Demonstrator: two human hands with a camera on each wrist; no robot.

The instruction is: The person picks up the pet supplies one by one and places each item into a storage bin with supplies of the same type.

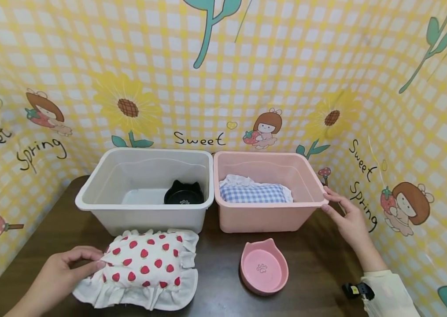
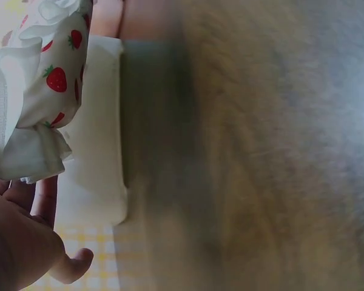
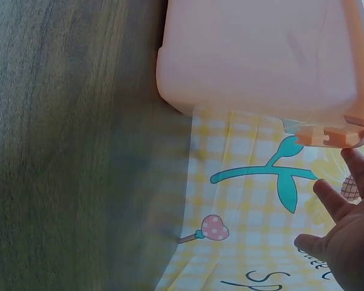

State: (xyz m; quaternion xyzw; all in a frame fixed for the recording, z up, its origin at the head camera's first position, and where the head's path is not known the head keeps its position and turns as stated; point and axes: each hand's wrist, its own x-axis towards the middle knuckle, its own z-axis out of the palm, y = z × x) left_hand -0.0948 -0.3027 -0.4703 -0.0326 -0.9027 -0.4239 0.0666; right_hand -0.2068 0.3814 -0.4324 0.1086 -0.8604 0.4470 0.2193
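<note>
A small strawberry-print pillow (image 1: 145,259) with a white ruffled edge is in front of the white bin (image 1: 148,220). My left hand (image 1: 62,270) pinches its left edge between thumb and fingers; in the left wrist view the pillow's ruffle (image 2: 33,151) meets the fingertips, and other fingers extend below. At the right, my right hand (image 1: 350,220) touches the front right corner of the pink bin (image 1: 263,218) with its fingertips, the fingers (image 3: 333,200) extended and spread. Inside the pink bin lies a blue checked pillow (image 1: 255,193) with white ruffles.
A black cat-eared bowl (image 1: 184,192) sits at the right end inside the white bin. On the dark wooden table (image 1: 219,281), a pink cat-eared bowl (image 1: 264,266) with a paw print stands before the pink bin. Yellow checked cloth (image 1: 207,101) surrounds the table's back and sides.
</note>
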